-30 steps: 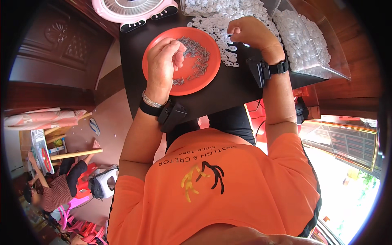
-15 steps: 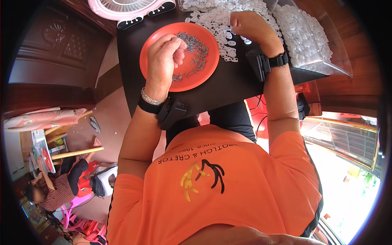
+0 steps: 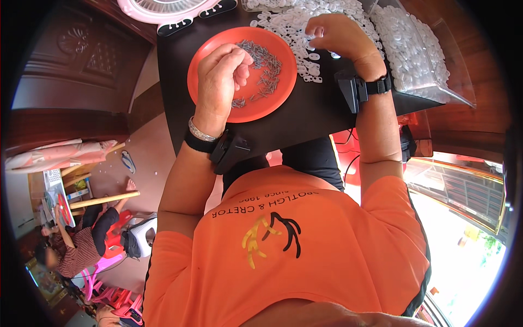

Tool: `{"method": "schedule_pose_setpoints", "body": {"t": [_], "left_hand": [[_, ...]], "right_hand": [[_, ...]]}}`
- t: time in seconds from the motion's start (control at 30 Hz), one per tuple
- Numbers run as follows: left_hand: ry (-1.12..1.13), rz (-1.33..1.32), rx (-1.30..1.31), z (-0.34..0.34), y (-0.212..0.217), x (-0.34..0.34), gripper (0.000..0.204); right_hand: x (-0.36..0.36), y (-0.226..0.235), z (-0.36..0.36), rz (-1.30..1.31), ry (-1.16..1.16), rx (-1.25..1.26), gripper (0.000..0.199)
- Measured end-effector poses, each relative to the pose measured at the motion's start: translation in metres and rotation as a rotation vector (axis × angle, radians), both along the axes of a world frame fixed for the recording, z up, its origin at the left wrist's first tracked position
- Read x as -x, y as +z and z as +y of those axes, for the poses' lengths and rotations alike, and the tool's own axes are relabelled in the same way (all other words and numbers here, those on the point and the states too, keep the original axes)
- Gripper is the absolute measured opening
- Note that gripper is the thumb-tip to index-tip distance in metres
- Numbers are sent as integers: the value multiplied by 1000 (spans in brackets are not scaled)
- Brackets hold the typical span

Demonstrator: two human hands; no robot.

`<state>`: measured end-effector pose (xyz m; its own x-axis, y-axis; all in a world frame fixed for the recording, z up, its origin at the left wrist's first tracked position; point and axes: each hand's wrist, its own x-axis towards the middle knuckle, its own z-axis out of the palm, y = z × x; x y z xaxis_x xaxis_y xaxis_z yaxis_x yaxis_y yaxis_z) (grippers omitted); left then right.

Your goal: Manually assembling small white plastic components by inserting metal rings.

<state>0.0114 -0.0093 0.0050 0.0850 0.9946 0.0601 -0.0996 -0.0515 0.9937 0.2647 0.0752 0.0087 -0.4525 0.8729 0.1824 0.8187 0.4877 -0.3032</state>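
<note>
My left hand (image 3: 222, 73) hovers over an orange-red plate (image 3: 200, 61); its fingers are curled together, and whatever they hold is hidden. Small grey screw-like pins (image 3: 267, 68) lie scattered in the plate, mostly on its right side. My right hand (image 3: 348, 41) is above the near part of a spread of small white oval plastic pieces (image 3: 289, 32). The fingers there are bent, with a gap between thumb and fingers, and no piece shows in them. Some white pieces are hidden beneath that hand.
A clear bin (image 3: 436, 90) full of white pieces stands right on the black table (image 3: 305, 120); another clear container (image 3: 261, 5) is at the back. A pink fan (image 3: 169, 13) stands far left. Another person (image 3: 81, 248) sits at lower left.
My right hand has shifted slightly right, and its thumb and fingers have parted. The left hand stays curled over the plate. The whole view has shifted a little.
</note>
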Motion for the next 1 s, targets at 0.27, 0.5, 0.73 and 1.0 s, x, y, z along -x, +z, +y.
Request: {"method": "schedule_pose_setpoints", "body": {"t": [0.27,0.5,0.73,1.0], "left_hand": [[-3,-6,-10,0,-1,-3,23],[-11,17,3,0,-1,0,23],[-15,23,2,0,-1,1,23],[-16,36,20,1,-1,1,22]], "right_hand": [[4,-14,9,-86,-7,-15,22],[9,-13,9,357,23,112,28],[13,-2,7,539,122,440,30],[7,1,4,246,-91,-23,22]]}}
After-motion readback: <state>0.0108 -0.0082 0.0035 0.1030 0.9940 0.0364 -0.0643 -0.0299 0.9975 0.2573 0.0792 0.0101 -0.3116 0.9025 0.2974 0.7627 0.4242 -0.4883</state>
